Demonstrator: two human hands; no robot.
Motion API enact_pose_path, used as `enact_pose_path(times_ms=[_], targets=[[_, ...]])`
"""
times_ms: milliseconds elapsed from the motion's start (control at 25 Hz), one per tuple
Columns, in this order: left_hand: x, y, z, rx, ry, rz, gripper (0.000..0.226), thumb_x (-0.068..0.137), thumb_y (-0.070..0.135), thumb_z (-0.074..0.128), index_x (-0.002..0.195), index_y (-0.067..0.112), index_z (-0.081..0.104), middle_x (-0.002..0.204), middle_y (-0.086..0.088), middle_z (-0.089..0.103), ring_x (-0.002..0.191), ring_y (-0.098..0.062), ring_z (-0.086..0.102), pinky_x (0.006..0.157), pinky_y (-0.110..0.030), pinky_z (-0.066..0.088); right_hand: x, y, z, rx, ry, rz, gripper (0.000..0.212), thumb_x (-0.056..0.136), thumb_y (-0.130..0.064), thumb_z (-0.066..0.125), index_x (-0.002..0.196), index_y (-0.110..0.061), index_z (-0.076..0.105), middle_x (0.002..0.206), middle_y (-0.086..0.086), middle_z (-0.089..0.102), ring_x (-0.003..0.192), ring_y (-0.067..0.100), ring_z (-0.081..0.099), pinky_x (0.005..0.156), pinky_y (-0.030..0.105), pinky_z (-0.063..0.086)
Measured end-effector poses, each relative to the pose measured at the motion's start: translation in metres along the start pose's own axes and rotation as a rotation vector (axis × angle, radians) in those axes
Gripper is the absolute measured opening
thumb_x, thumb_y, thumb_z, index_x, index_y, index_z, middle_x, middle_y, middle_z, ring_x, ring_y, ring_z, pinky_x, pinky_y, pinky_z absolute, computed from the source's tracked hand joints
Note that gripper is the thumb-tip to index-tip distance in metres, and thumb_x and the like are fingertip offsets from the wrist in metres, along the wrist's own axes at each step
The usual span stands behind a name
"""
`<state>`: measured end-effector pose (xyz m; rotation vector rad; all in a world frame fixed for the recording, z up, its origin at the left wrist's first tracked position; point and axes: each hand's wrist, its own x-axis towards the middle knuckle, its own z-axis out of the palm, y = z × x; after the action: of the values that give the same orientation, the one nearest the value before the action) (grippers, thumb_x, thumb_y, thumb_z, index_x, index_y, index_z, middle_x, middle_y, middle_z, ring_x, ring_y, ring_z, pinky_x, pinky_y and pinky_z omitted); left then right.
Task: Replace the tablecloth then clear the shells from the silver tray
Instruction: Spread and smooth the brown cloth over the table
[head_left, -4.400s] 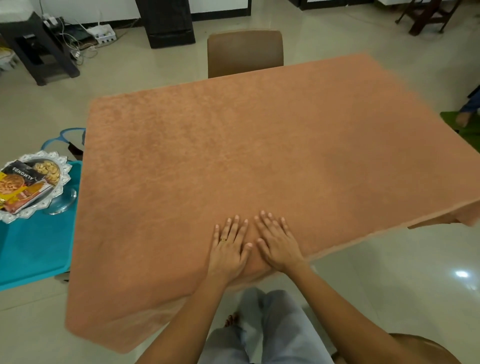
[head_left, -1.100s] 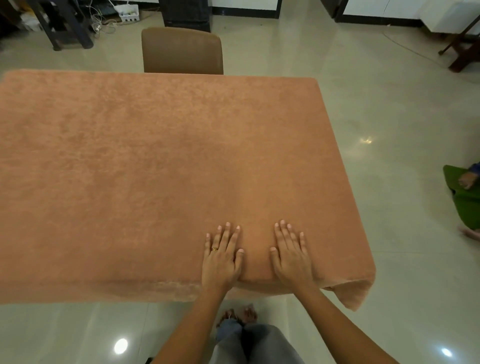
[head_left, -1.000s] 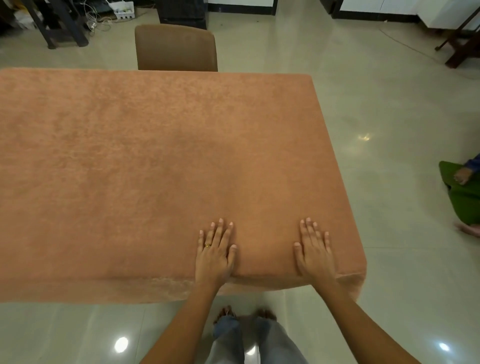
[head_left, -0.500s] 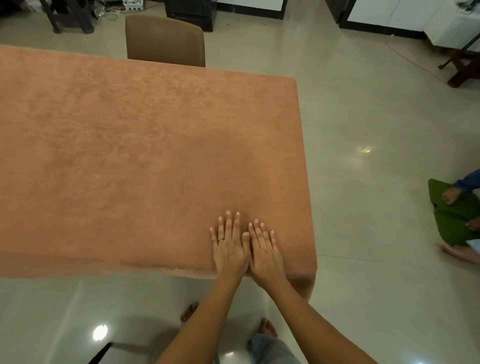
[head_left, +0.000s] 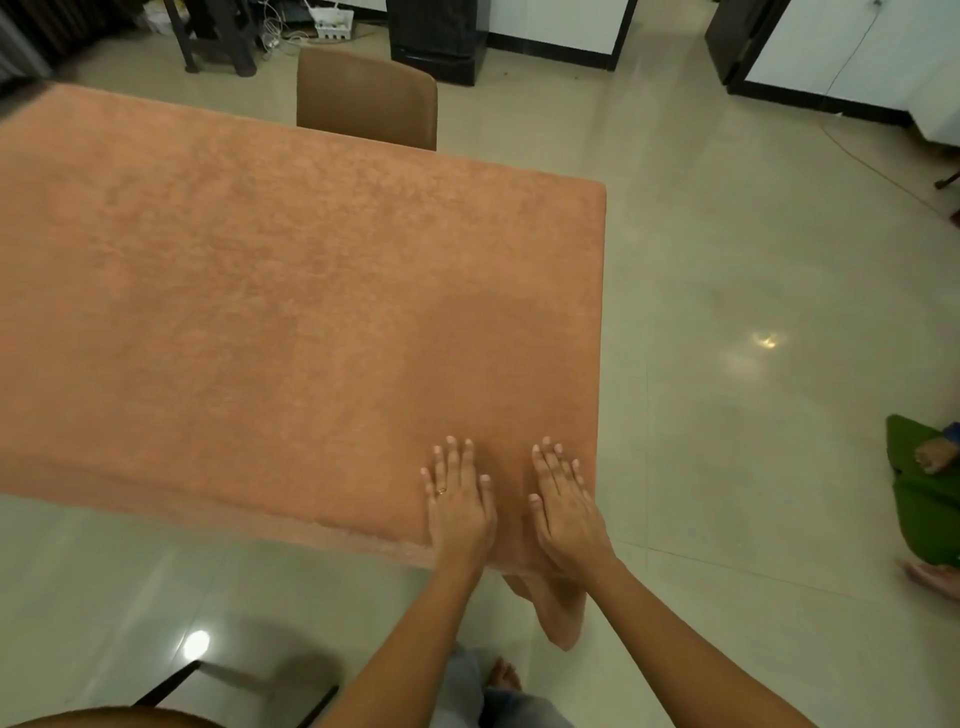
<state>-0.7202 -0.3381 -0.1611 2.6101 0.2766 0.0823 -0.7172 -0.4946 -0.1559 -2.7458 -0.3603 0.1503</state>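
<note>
The left hand (head_left: 457, 506) and the right hand (head_left: 563, 506) are lying flat, fingers straight, gripping nothing. They are pressing side by side on the near right corner of the orange tablecloth (head_left: 291, 322), which is covering the whole table. A brown chair (head_left: 366, 96) is standing at the far edge. Step in hand, as judged: smoothing the cloth. The next move is calling for locating the silver tray, which is not in view.

Left hand (head_left: 457, 506), right hand (head_left: 563, 509) flat on tablecloth (head_left: 291, 312); chair (head_left: 366, 96) behind.
</note>
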Motion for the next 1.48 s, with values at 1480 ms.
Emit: enact_pose_path(times_ms=[1480], targets=[[-0.021,0.136,0.068,0.066,0.225,-0.573,0.055,0.091,0.028,0.030,0.137,0.005,0.049,0.147,-0.013,0.042,0.136,-0.027,0.039,0.115,-0.036,0.003,0.111,0.116,-0.041,-0.132,-0.254,-0.774,0.059,0.098,-0.036,0.022,0.151,-0.012,0.014,0.159,0.003,0.010,0.147,0.017,0.006,0.118,0.037,0.004]])
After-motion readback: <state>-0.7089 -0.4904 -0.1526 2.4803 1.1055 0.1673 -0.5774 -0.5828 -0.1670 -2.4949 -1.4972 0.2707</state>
